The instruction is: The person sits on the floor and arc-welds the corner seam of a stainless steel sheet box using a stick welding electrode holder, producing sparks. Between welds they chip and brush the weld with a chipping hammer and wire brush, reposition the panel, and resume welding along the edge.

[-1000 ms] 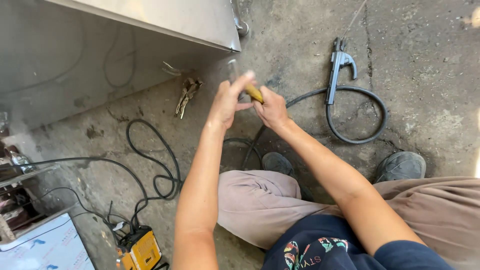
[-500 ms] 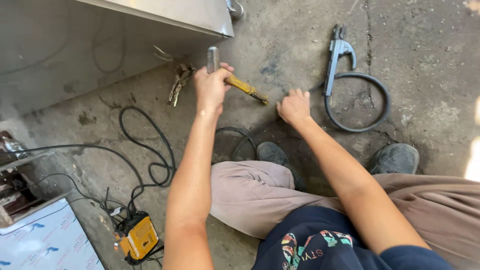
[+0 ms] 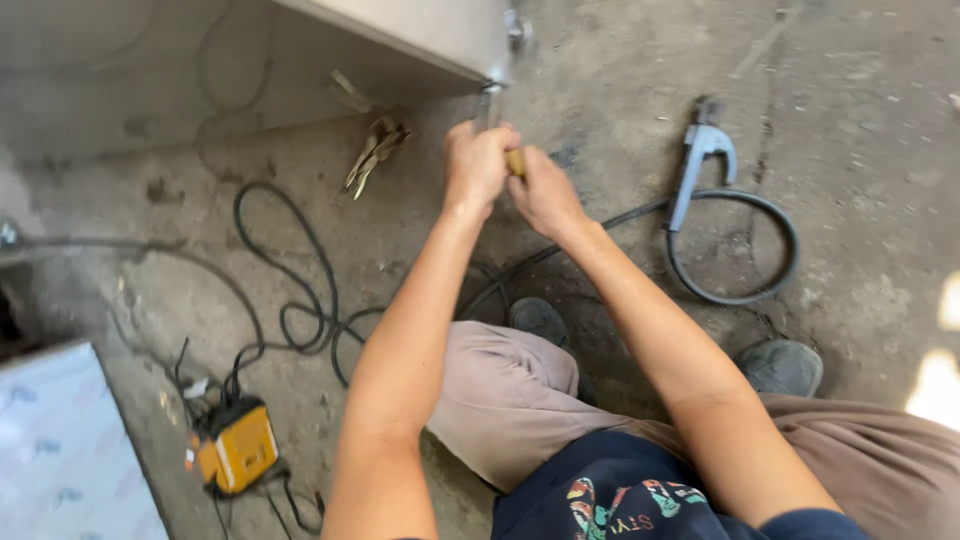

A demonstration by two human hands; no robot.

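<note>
At the metal box's corner, the right hand [image 3: 545, 192] has rejoined the left hand [image 3: 478, 160], both closed around the hammer [image 3: 514, 160].

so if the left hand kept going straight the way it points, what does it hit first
Probably the lower corner of the metal cabinet just beyond the left hand, which grips a yellow-handled tool; depth is unclear.

Hammer [image 3: 512, 160] — mostly hidden inside both hands

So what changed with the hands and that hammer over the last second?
The right hand came back to the yellow-handled hammer; half a second ago the left hand held it alone. Both now grip it near the metal box's corner. The welding clamp and cables lie unchanged.
</note>
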